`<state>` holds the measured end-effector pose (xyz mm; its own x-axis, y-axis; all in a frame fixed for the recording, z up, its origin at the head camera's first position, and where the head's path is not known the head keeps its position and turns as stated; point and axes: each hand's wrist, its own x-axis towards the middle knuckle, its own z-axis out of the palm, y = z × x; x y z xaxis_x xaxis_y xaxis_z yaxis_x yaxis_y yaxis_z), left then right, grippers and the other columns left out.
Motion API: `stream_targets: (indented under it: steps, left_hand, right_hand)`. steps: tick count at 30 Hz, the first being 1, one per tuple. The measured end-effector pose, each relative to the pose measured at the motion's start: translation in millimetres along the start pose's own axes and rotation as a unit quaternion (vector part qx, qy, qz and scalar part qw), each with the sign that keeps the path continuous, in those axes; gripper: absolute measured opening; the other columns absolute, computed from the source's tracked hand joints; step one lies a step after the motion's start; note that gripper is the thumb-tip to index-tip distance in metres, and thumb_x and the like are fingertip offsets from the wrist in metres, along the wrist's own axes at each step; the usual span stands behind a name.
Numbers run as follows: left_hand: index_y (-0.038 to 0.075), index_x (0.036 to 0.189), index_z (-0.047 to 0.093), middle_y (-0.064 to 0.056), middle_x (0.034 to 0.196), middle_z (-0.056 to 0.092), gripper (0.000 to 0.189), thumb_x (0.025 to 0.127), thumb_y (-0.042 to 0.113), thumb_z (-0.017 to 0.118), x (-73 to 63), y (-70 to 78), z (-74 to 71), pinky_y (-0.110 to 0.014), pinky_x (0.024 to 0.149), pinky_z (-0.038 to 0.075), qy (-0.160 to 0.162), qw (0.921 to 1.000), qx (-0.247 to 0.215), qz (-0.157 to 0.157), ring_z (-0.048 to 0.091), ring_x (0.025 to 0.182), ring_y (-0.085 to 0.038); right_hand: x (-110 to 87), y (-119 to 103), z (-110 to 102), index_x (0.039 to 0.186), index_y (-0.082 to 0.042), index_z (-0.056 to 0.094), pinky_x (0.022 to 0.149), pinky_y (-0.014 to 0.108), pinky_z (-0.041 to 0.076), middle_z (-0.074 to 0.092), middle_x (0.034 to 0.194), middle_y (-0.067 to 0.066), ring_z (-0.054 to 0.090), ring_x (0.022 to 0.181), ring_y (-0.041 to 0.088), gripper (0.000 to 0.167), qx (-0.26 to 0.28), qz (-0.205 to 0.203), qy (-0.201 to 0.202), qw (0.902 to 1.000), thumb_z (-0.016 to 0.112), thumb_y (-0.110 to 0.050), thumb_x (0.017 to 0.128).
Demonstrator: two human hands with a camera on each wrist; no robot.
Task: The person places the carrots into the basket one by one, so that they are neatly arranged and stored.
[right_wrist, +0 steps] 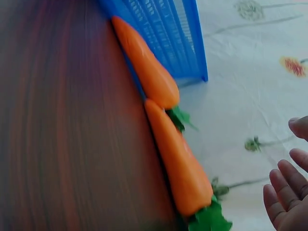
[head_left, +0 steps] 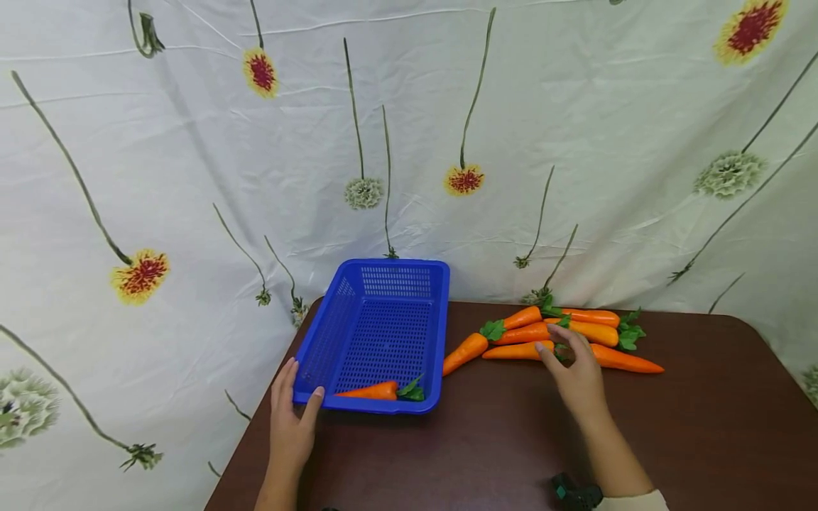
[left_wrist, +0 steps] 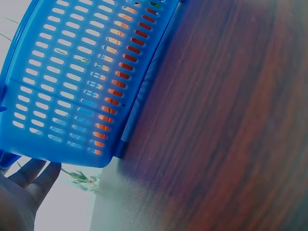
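Note:
My left hand point(head_left: 292, 419) holds the near-left corner of a blue plastic basket point(head_left: 439, 348), thumb at the front rim and fingers along the left side. One orange carrot point(head_left: 375, 391) with green leaves lies inside, along the basket's front wall. To the right, my right hand point(head_left: 580, 376) hovers over a group of carrots point(head_left: 524, 333), its thumb and fingers apart with nothing between them. In the right wrist view its spread fingers show at the right edge, beside a carrot point(right_wrist: 178, 163) with leaves. Another carrot point(right_wrist: 149, 70) lies close against the basket wall.
The dark brown wooden table point(head_left: 486, 454) runs back to a white floral cloth point(head_left: 409, 128) hanging behind it. Near my right forearm is a small black device point(head_left: 575, 493). One carrot point(head_left: 626, 360) points rightward, at the right of the group.

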<state>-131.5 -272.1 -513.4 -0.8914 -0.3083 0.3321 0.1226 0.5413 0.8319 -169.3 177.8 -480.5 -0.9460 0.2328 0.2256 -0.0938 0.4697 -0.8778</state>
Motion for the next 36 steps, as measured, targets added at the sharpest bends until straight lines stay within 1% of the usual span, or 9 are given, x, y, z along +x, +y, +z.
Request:
stream_targets:
  steps: [2,6,9,12,16,20,23,26,36]
  left_hand:
    - [0.012,0.157,0.037,-0.007,0.165,0.028,0.069,0.096,0.019,0.068,0.1,0.0,0.2,-0.063,0.117,0.027,0.000,1.0000,-0.001,0.000,0.028,0.150,-0.036]
    - [0.013,0.157,0.038,-0.006,0.165,0.029,0.068,0.096,0.018,0.069,0.1,0.1,0.9,-0.059,0.118,0.026,0.003,1.0000,0.000,-0.003,0.029,0.150,-0.034]
    - [0.014,0.157,0.038,-0.006,0.165,0.029,0.068,0.096,0.019,0.068,0.1,0.7,1.2,-0.058,0.118,0.026,0.002,1.0000,0.001,-0.003,0.028,0.151,-0.033]
    - [0.013,0.157,0.037,-0.007,0.165,0.028,0.068,0.096,0.018,0.068,-0.3,1.5,1.0,-0.062,0.117,0.027,0.001,1.0000,-0.002,-0.003,0.028,0.150,-0.035]
    - [0.012,0.157,0.037,-0.008,0.165,0.028,0.068,0.096,0.016,0.068,-0.9,1.7,0.1,-0.066,0.116,0.027,0.002,1.0000,-0.003,-0.005,0.028,0.150,-0.038]
    - [0.013,0.157,0.037,-0.007,0.165,0.028,0.068,0.096,0.017,0.068,-0.5,0.9,0.2,-0.064,0.116,0.027,0.000,1.0000,-0.001,-0.006,0.028,0.150,-0.036]
    - [0.013,0.157,0.037,-0.006,0.165,0.028,0.068,0.096,0.018,0.068,-0.4,0.7,0.2,-0.063,0.117,0.027,-0.001,1.0000,-0.001,-0.005,0.028,0.150,-0.036]
    - [0.013,0.157,0.038,-0.007,0.165,0.028,0.068,0.096,0.017,0.068,-0.4,0.8,0.0,-0.063,0.117,0.027,0.001,1.0000,0.001,-0.003,0.028,0.151,-0.036]
    - [0.015,0.157,0.037,-0.008,0.165,0.028,0.068,0.097,0.019,0.067,-0.7,-0.4,0.0,-0.065,0.116,0.027,-0.002,1.0000,0.002,-0.007,0.027,0.151,-0.036]
  right_hand:
    - [2.1,4.8,-9.3,0.142,-0.014,0.057,0.097,0.023,0.046,0.057,0.135,0.009,0.057,0.120,0.029,0.051,-0.008,0.007,0.007,0.9999,0.067,-0.037,0.098]
    - [5.6,13.2,-26.8,0.145,-0.012,0.053,0.102,0.039,0.047,0.055,0.138,0.011,0.054,0.125,0.030,0.054,-0.030,0.018,0.011,0.9993,0.065,-0.038,0.099]
    - [8.5,20.7,-39.0,0.146,-0.013,0.053,0.099,0.030,0.048,0.055,0.138,0.010,0.054,0.127,0.031,0.055,-0.047,0.030,0.021,0.9982,0.063,-0.040,0.099]
    - [11.6,27.6,-48.9,0.146,-0.012,0.054,0.089,0.023,0.045,0.054,0.139,0.012,0.053,0.127,0.034,0.056,-0.066,0.039,0.028,0.9966,0.063,-0.042,0.099]
    - [16.1,36.7,-57.1,0.146,-0.010,0.052,0.086,0.029,0.047,0.052,0.141,0.016,0.051,0.128,0.039,0.059,-0.073,0.050,0.024,0.9958,0.062,-0.043,0.099]
    - [19.7,47.9,-63.0,0.147,-0.008,0.051,0.081,0.025,0.048,0.052,0.141,0.018,0.052,0.128,0.040,0.060,-0.093,0.055,0.018,0.9940,0.061,-0.044,0.099]
    - [21.6,56.4,-68.0,0.147,-0.005,0.051,0.090,0.041,0.051,0.050,0.141,0.022,0.050,0.128,0.042,0.060,-0.097,0.051,0.014,0.9939,0.062,-0.041,0.100]
    - [23.8,64.0,-73.7,0.145,-0.002,0.051,0.099,0.061,0.042,0.048,0.141,0.025,0.047,0.129,0.045,0.060,-0.089,0.048,0.008,0.9948,0.062,-0.040,0.100]
    - [32.3,82.4,-98.1,0.146,0.001,0.048,0.102,0.072,0.033,0.037,0.149,0.036,0.036,0.134,0.057,0.066,-0.140,0.082,-0.028,0.9864,0.059,-0.045,0.101]
